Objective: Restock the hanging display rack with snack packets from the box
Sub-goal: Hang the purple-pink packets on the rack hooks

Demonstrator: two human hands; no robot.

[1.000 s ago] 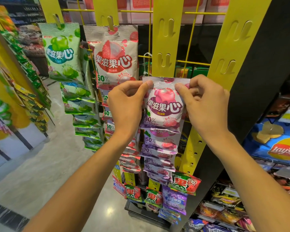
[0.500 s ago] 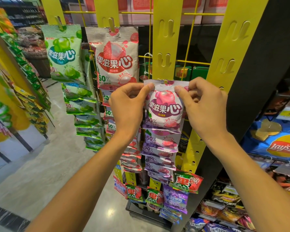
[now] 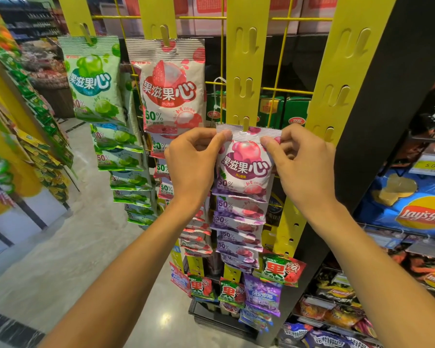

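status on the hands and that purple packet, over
Left hand and right hand pinch purple packet by top corners. Hole on yellow strip's hook. Nothing in the way.

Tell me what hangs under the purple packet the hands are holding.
Under the purple packet, more purple packets overlap down the yellow strip. Only their lower edges show; their hooks are covered.

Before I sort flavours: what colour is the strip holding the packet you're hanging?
Yellow strip, head view; the packet is purple-and-white.
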